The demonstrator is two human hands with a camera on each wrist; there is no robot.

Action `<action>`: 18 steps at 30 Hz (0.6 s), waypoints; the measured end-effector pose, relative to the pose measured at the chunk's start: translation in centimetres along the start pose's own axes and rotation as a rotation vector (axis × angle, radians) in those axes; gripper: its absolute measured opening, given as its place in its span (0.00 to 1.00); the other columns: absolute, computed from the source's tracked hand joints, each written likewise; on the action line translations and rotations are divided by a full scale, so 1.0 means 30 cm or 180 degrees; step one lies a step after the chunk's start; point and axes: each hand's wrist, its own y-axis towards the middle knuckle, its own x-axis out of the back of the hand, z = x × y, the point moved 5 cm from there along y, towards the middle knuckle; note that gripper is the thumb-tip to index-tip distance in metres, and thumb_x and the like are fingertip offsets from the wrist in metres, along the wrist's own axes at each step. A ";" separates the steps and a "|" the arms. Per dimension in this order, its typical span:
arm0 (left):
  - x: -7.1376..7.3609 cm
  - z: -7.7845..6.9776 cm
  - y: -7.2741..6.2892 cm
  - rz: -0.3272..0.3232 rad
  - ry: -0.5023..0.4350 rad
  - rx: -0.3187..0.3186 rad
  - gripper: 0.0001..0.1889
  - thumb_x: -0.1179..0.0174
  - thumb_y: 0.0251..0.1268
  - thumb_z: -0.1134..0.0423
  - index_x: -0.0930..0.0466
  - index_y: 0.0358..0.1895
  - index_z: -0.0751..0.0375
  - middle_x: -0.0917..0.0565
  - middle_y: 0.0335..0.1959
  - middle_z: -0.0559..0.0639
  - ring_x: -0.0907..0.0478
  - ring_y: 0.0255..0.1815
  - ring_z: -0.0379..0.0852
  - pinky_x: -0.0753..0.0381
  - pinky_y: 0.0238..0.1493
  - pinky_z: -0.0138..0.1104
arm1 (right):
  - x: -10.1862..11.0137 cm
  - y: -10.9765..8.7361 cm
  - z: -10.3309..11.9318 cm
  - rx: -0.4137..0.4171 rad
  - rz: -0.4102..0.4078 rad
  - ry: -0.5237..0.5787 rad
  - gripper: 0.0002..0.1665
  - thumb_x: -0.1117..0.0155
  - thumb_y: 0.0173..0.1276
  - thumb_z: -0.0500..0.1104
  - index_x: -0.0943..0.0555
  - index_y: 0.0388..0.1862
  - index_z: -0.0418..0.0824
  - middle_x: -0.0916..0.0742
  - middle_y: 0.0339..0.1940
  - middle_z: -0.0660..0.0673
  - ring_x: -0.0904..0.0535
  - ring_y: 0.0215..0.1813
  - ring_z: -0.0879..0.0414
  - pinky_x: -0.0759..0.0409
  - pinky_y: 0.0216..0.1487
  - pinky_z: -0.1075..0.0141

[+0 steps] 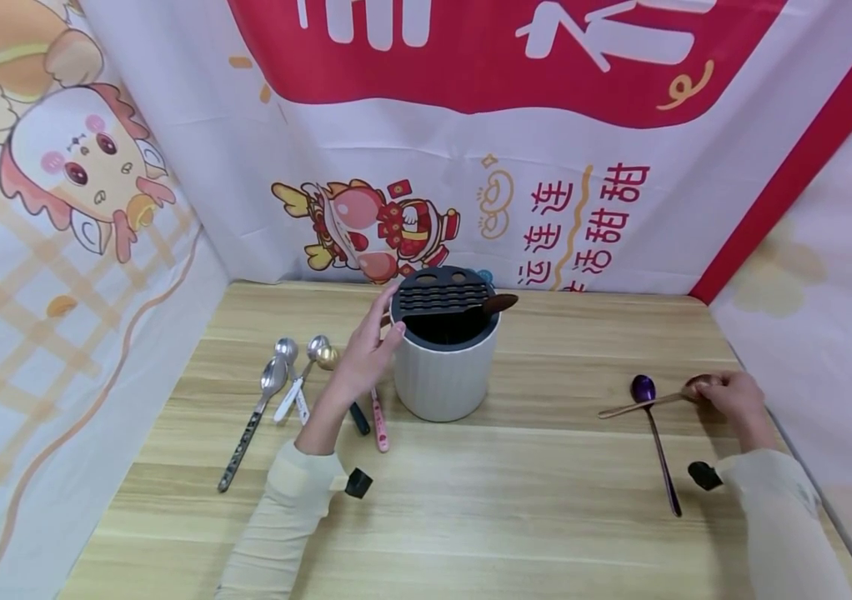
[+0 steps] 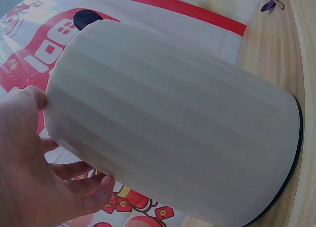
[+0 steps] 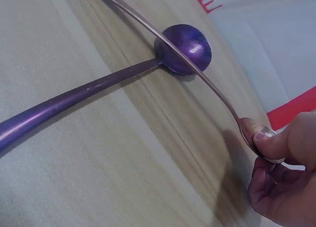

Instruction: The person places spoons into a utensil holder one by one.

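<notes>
My left hand (image 1: pixel 363 358) holds the rim and left side of a white ribbed utensil holder (image 1: pixel 441 387) with a dark slotted top. In the left wrist view the thumb is at the rim and bent fingers lie along the side. A brown-headed utensil (image 1: pixel 501 303) leans out of the holder's opening. At the right, my right hand (image 1: pixel 737 404) pinches a copper-coloured spoon (image 3: pixel 219 97) by its bowl, between thumb and fingers. Its handle crosses over the bowl of a purple spoon (image 3: pixel 185 49), which lies on the table.
Left of the holder lie several spoons, among them one with a dark patterned handle (image 1: pixel 242 446), one with a white handle (image 1: pixel 289 400) and a pink-handled piece (image 1: pixel 380 425). Printed cloth (image 1: pixel 471 142) hangs behind and beside the wooden table (image 1: pixel 531 500).
</notes>
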 end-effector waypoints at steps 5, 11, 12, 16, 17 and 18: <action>0.000 0.006 0.001 -0.0009 -0.0016 -0.0017 0.31 0.58 0.77 0.41 0.57 0.78 0.25 0.50 0.83 0.47 0.42 0.78 0.62 0.29 0.67 0.61 | -0.001 -0.006 0.011 0.0039 0.0063 0.0156 0.20 0.43 0.73 0.41 0.31 0.18 0.42 0.27 0.21 0.53 0.32 0.26 0.61 0.32 0.26 0.69; 0.000 0.004 0.001 -0.0013 -0.0010 -0.0034 0.31 0.58 0.78 0.42 0.57 0.78 0.25 0.50 0.83 0.46 0.41 0.78 0.62 0.29 0.67 0.61 | -0.007 -0.010 0.027 0.0104 0.0202 0.0665 0.14 0.43 0.73 0.39 0.24 0.25 0.38 0.22 0.23 0.59 0.28 0.27 0.70 0.25 0.27 0.74; -0.001 0.003 0.001 -0.0011 -0.0007 -0.0041 0.31 0.58 0.78 0.42 0.57 0.78 0.25 0.50 0.83 0.46 0.41 0.78 0.62 0.29 0.67 0.61 | -0.009 -0.010 0.029 0.0113 0.0244 0.0804 0.13 0.43 0.72 0.37 0.23 0.25 0.38 0.22 0.23 0.60 0.27 0.27 0.71 0.23 0.28 0.75; -0.003 0.002 0.004 -0.0003 0.0004 -0.0060 0.31 0.58 0.78 0.43 0.57 0.78 0.26 0.51 0.83 0.46 0.41 0.78 0.62 0.29 0.67 0.61 | -0.014 -0.015 0.041 0.0173 0.0359 0.1288 0.11 0.45 0.72 0.33 0.22 0.28 0.39 0.20 0.24 0.63 0.24 0.28 0.72 0.20 0.29 0.76; -0.004 0.003 0.005 -0.0002 0.0005 -0.0060 0.31 0.58 0.78 0.43 0.57 0.78 0.25 0.50 0.83 0.46 0.41 0.78 0.62 0.29 0.67 0.61 | -0.015 -0.017 0.044 0.0167 0.0391 0.1431 0.10 0.46 0.72 0.32 0.22 0.30 0.39 0.19 0.24 0.63 0.23 0.29 0.72 0.19 0.30 0.75; -0.003 0.004 0.006 -0.0001 -0.0001 -0.0060 0.31 0.58 0.78 0.43 0.57 0.78 0.26 0.50 0.83 0.46 0.41 0.78 0.62 0.29 0.67 0.61 | -0.015 -0.019 0.047 0.0180 0.0401 0.1498 0.09 0.46 0.72 0.31 0.22 0.31 0.39 0.20 0.25 0.64 0.23 0.29 0.72 0.18 0.30 0.75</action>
